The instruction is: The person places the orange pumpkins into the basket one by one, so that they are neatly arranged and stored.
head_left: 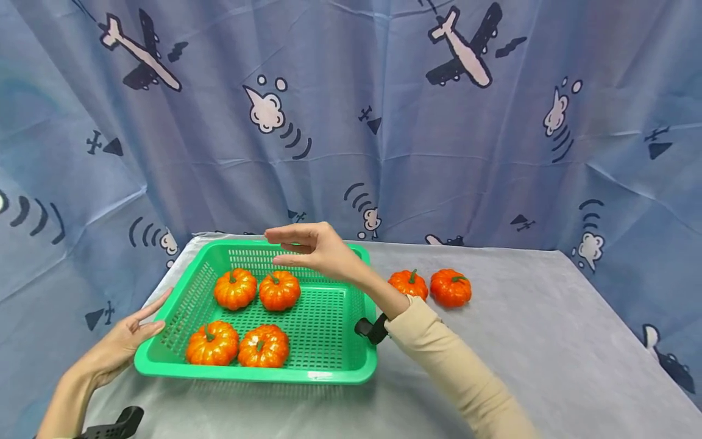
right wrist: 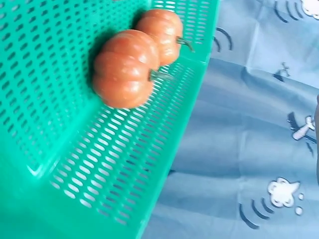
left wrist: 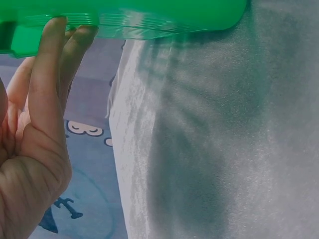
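A green plastic basket (head_left: pixel 318 377) holds several small orange pumpkins. Two of them, a back-left pumpkin (head_left: pixel 235 289) and its neighbour (head_left: pixel 280 291), stand near the far wall; a front-left pumpkin (head_left: pixel 212 343) and another pumpkin (head_left: pixel 264 346) sit by the near wall. My left hand (head_left: pixel 122 342) is at the basket's left side, its extended fingertips touching the outer wall in the left wrist view. Above the far part of the basket hovers my right hand (head_left: pixel 315 247), fingers straight, thumb apart, nothing between them. The right wrist view shows two pumpkins (right wrist: pixel 124 69) inside, without the fingers.
Right of the basket, two more pumpkins, one (head_left: pixel 408 284) partly behind my right forearm and one (head_left: pixel 451 288) beside it, lie on the grey-white tablecloth (head_left: pixel 526 341). A blue curtain (head_left: pixel 351 122) with airplane prints hangs behind the table.
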Demonstrator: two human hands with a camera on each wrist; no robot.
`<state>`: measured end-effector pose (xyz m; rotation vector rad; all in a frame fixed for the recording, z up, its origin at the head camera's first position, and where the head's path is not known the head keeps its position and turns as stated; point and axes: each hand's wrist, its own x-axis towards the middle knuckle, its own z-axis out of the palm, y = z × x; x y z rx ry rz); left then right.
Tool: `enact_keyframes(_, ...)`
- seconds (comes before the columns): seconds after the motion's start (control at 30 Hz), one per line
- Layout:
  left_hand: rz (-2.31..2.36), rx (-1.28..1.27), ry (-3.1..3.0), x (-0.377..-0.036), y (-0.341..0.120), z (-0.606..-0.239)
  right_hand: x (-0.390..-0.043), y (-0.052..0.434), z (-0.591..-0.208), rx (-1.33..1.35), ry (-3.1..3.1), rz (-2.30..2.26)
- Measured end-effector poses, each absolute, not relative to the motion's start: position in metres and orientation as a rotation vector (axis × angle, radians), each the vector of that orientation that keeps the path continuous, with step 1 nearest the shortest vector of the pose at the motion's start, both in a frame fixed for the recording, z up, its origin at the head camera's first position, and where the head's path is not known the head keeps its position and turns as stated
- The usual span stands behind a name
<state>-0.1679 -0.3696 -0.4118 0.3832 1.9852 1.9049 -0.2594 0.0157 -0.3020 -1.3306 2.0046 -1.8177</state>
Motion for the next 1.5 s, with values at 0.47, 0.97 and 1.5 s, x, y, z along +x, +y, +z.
enact_keyframes(0.47,1.837,0.254,2.068,-0.168,-0.370,-0.418,-0.208,0.084,-0.292,-1.483,2.113,-1.792)
enact_keyframes(0.97,1.973,0.396,1.761,-0.165,-0.379,-0.426,-0.156,0.209,-0.357,-1.362,2.074,-1.743)
enact_keyframes(1.5,1.919,0.301,1.888,-0.173,-0.372,-0.424,-0.166,0.367,-0.427,-0.534,2.302,-1.741)
